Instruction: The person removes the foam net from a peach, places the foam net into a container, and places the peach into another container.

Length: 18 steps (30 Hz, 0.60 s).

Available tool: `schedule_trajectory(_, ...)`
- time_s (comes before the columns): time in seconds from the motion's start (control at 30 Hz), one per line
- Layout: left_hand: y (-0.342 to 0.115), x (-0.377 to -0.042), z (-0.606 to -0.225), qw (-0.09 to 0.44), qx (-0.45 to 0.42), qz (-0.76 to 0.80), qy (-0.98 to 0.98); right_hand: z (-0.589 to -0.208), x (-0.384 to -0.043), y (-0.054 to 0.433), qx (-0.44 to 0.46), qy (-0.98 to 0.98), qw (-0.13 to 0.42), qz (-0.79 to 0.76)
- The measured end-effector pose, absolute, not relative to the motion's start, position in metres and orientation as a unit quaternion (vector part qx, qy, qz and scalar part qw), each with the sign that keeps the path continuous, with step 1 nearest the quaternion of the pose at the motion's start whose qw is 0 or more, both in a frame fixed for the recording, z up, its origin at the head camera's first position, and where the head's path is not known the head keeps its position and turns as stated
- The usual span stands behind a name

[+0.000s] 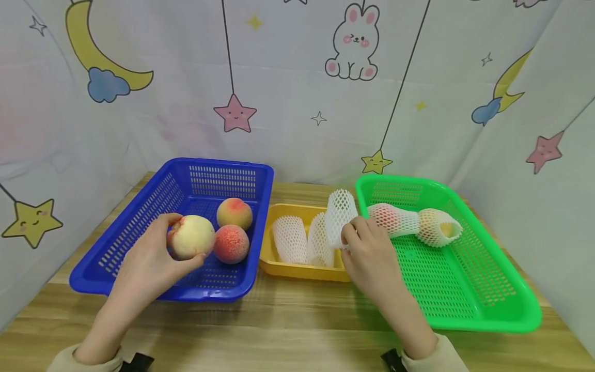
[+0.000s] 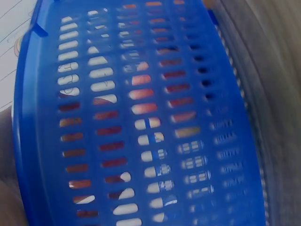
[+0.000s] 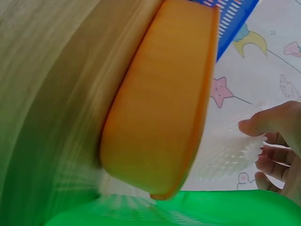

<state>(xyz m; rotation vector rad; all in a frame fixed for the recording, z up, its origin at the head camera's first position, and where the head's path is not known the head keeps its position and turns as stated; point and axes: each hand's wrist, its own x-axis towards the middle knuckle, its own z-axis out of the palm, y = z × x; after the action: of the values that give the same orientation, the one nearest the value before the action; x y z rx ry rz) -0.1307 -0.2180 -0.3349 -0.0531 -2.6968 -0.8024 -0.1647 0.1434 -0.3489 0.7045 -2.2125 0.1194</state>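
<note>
My left hand point(image 1: 146, 261) grips a pale yellow peach point(image 1: 192, 237) between thumb and fingers, over the blue basket point(image 1: 90, 284). Two more peaches, one yellow with a red patch point(image 1: 234, 213) and one deep red point(image 1: 231, 244), lie in that basket. A white foam net sleeve point(image 1: 341, 214) stands upright in the pinch of my right hand point(image 1: 369, 253), above the right end of the yellow tray point(image 1: 297, 271). From the right wrist, thumb and fingertips show at the sleeve's edge point(image 3: 230, 148). The left wrist view has mostly the basket's slotted wall point(image 2: 141, 155).
Two foam net sleeves point(image 1: 290, 240) lie in the yellow tray. On the right, the green basket point(image 1: 506, 323) holds a red peach in a net point(image 1: 386, 217) and a yellow netted peach point(image 1: 434, 227). A patterned cloth point(image 1: 288, 77) hangs behind the wooden table point(image 1: 279, 330).
</note>
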Motion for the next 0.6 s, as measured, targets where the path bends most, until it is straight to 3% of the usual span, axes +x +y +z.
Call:
schedule_trajectory(0.27,-0.227,-0.130,-0.342,0.163,-0.003,-0.212,-0.964,-0.363,-0.172,0.141,0.258,-0.892,0.371,-0.018)
schedule_trajectory(0.6,-0.229,-0.138,-0.338,0.049,-0.019,-0.191,-0.980,-0.368,-0.173,0.140,0.222,-0.911,0.344,-0.052)
